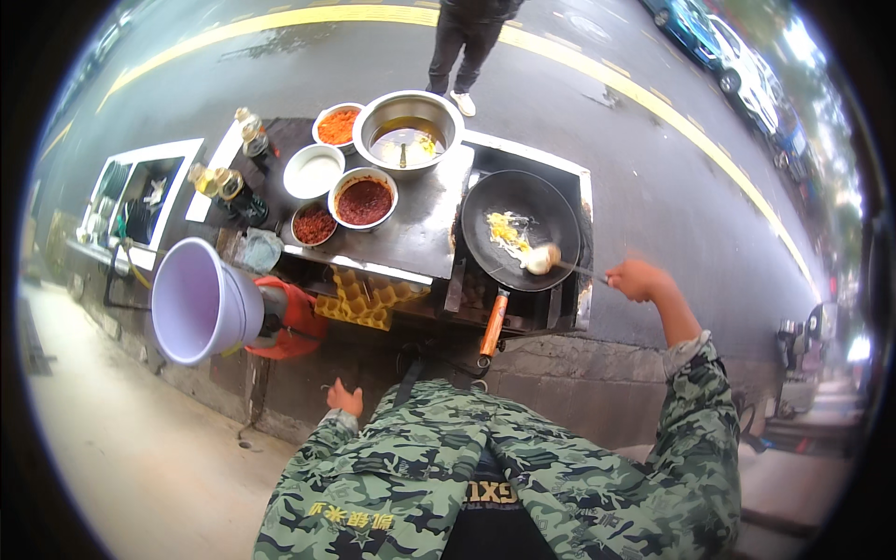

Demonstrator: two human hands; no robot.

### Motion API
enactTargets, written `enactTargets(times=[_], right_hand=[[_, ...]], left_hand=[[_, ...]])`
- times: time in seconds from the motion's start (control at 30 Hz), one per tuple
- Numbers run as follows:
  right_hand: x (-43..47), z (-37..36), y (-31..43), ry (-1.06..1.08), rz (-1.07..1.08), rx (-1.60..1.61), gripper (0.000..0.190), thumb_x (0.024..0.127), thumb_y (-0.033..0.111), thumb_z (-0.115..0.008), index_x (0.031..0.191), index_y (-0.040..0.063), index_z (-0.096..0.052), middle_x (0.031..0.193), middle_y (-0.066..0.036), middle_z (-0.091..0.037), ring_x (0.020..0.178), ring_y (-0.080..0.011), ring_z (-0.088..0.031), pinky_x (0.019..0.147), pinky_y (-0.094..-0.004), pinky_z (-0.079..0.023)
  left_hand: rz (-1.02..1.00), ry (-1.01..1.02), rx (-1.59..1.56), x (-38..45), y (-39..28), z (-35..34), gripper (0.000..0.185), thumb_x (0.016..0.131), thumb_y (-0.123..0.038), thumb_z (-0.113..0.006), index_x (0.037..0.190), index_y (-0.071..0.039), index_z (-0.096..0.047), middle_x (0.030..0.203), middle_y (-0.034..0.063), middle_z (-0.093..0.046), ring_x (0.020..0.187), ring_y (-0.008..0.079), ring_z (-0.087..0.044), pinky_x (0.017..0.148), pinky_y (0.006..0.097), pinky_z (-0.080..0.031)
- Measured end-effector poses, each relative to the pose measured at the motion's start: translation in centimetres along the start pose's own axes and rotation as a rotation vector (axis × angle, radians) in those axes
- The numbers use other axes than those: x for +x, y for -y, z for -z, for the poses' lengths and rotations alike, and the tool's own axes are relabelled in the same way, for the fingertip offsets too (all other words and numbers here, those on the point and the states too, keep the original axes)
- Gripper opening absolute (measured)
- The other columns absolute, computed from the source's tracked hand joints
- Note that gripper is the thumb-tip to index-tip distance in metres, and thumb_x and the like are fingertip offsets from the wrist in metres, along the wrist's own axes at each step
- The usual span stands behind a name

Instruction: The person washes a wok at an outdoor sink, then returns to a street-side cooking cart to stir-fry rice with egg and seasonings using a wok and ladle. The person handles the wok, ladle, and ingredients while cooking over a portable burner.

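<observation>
My right hand [635,280] grips the thin handle of a metal ladle [542,260], whose bowl lies inside a black wok [521,203] and looks motion-blurred. Beside the bowl, egg [509,233], yellow and white, is spread over the wok's bottom. The wok sits on a stove, its wooden handle [495,323] pointing towards me. My left hand [344,399] hangs low by my side with fingers apart, touching nothing that I can see. Left of the wok, a large steel pot [364,143] holds oil, a utensil and some pale yellow bits.
Bowls of dark red sauce [365,201], chopped red food [313,225], orange food [339,127] and white contents [315,172] stand on the steel counter. Further left are several bottles [241,196]. Yellow egg trays [364,297] and a lilac bucket [185,301] are nearer. A person [465,42] stands beyond the cart.
</observation>
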State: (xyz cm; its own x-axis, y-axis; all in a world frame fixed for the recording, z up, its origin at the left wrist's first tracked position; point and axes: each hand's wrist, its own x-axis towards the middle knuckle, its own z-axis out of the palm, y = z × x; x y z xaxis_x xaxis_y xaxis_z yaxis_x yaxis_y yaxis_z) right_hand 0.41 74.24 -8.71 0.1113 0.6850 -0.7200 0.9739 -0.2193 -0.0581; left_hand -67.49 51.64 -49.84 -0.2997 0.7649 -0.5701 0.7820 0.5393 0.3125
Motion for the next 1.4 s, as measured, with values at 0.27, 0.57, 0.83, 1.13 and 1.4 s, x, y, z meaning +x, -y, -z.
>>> enactTargets(times=[0.27,0.57,0.83,1.13,1.4], right_hand=[[0.9,1.4,4.6,0.058,-0.014,0.165,0.029,0.107,0.03,-0.053,0.101,0.009,-0.071,0.064,-0.005,-0.059,0.049,-0.0177,-0.053,0.047,-0.0394,-0.045],[1.1,3.6,4.4,0.086,0.019,-0.059,0.036,0.108,0.033,-0.052,0.102,0.005,-0.073,0.073,-0.012,-0.068,0.06,-0.023,-0.063,0.06,-0.0407,-0.054],[3.6,-3.3,6.9,-0.499,0.086,-0.278,0.016,0.097,0.014,-0.061,0.109,0.007,-0.071,0.106,-0.023,-0.073,0.102,-0.0433,-0.071,0.086,-0.0543,-0.057],[-2.9,-18.8,-0.6,-0.623,-0.019,0.074,0.051,0.099,0.011,-0.059,0.149,0.017,-0.054,0.107,-0.024,-0.07,0.1,-0.0479,-0.069,0.085,-0.0582,-0.055],[-4.0,-22.0,-3.0,-0.662,-0.003,0.275,0.052,0.095,0.016,-0.07,0.145,0.008,-0.059,0.106,-0.027,-0.072,0.092,-0.0437,-0.073,0.084,-0.0548,-0.057]], left_hand=[[-0.17,0.189,0.156,-1.4,12.6,-5.0,0.037,0.1,-0.034,-0.059,0.101,0.0,-0.075,0.108,0.0285,-0.072,0.108,0.0479,-0.067,0.094,0.0568,-0.052],[-0.013,0.007,-0.757,3.7,-3.2,-4.9,0.042,0.095,-0.032,-0.073,0.12,0.001,-0.074,0.104,0.0166,-0.078,0.098,0.0278,-0.074,0.087,0.0407,-0.057],[-0.077,0.84,-0.973,-8.0,-33.6,4.1,0.042,0.11,-0.041,-0.058,0.136,-0.008,-0.058,0.111,0.0052,-0.07,0.091,0.0158,-0.067,0.081,0.0352,-0.056],[-0.184,0.922,-0.78,-9.9,-40.7,3.0,0.028,0.102,-0.028,-0.07,0.098,-0.007,-0.052,0.072,0.0011,-0.054,0.052,0.0114,-0.051,0.045,0.0294,-0.045],[-0.275,0.832,-0.635,-7.9,-40.0,2.8,0.025,0.095,-0.018,-0.073,0.103,-0.007,-0.052,0.073,0.0005,-0.055,0.053,0.0109,-0.053,0.043,0.0291,-0.044]])
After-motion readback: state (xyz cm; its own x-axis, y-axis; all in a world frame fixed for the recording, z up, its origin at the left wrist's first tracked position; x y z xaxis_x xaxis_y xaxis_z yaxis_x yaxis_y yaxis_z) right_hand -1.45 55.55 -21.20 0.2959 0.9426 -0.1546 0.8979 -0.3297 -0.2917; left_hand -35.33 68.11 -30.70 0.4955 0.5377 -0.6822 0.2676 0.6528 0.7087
